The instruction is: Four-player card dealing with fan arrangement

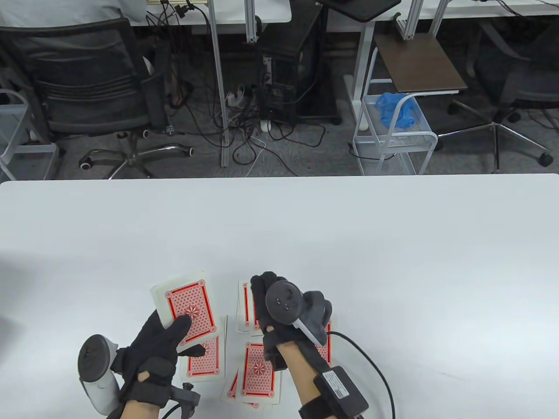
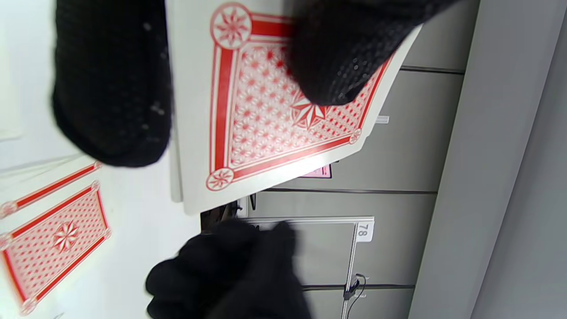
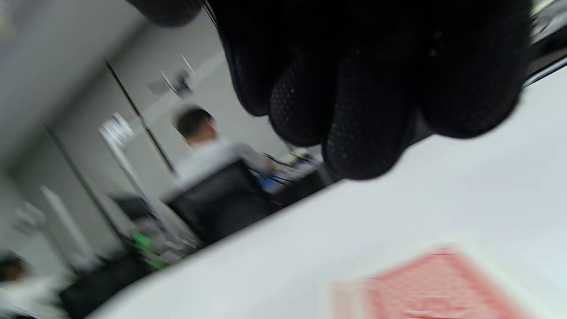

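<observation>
My left hand [image 1: 174,325] grips a deck of red-backed cards [image 1: 188,307] a little above the table, thumb on top; the left wrist view shows the thumb [image 2: 341,66] pressing on the deck [image 2: 266,124]. My right hand [image 1: 266,288] hovers over the far pile [image 1: 244,305], fingers bunched and pointing down [image 3: 354,133], with no card seen in them. Other face-down piles lie under my left thumb [image 1: 205,362], near my right wrist [image 1: 257,375], and to the right [image 1: 326,347], mostly hidden by the right hand. One blurred card [image 3: 434,283] lies below the right fingers.
The white table [image 1: 393,262] stretches far and right of the piles. A cable [image 1: 371,362] trails from my right wrist across the table. Office chairs, a computer tower and a wire cart stand on the floor beyond the far edge.
</observation>
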